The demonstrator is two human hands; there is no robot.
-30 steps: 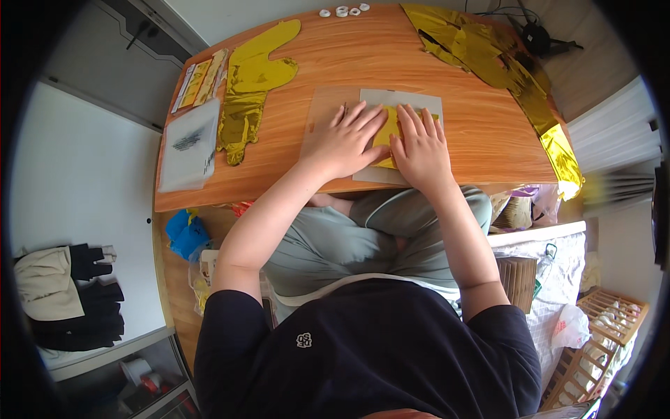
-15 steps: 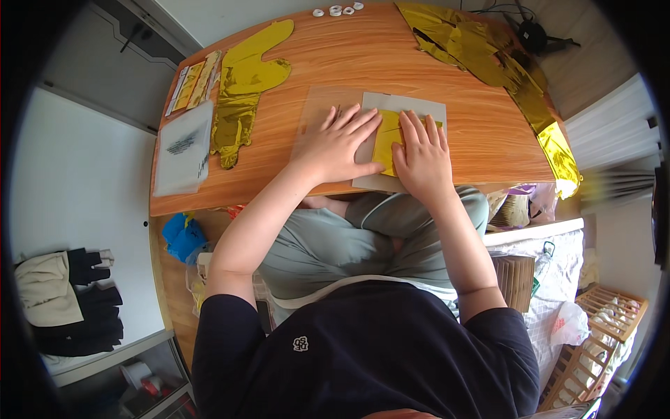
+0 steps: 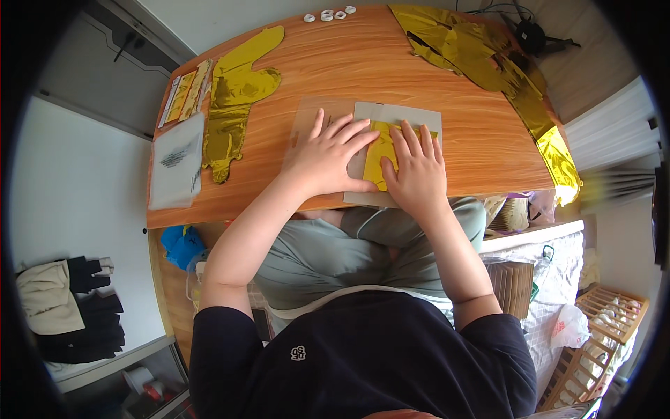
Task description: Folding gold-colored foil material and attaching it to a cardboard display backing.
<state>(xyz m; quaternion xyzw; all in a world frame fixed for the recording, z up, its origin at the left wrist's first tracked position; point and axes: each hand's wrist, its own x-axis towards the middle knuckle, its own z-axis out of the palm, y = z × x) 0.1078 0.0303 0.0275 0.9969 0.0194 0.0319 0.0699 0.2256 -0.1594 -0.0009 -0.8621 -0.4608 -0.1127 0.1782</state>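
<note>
A folded gold foil piece (image 3: 381, 150) lies on a pale card sheet (image 3: 401, 115) near the front edge of the wooden table (image 3: 391, 70). A clear plastic sleeve (image 3: 308, 115) lies under the card's left side. My left hand (image 3: 326, 157) rests flat on the sleeve and the card's left edge, fingers spread. My right hand (image 3: 415, 167) presses flat on the gold foil, fingers together and pointing away from me. Neither hand grips anything.
A flat gold foil balloon (image 3: 234, 98) lies at the table's left, beside a strip packet (image 3: 183, 94) and a clear bag (image 3: 176, 162). Crumpled gold foil (image 3: 481, 56) runs along the right side. Small white rings (image 3: 326, 14) sit at the far edge. Wooden rack (image 3: 611, 311) at the lower right.
Both hands stay flat on the sheets. The right hand has shifted slightly over the gold foil; the left hand's fingers have spread a little.
</note>
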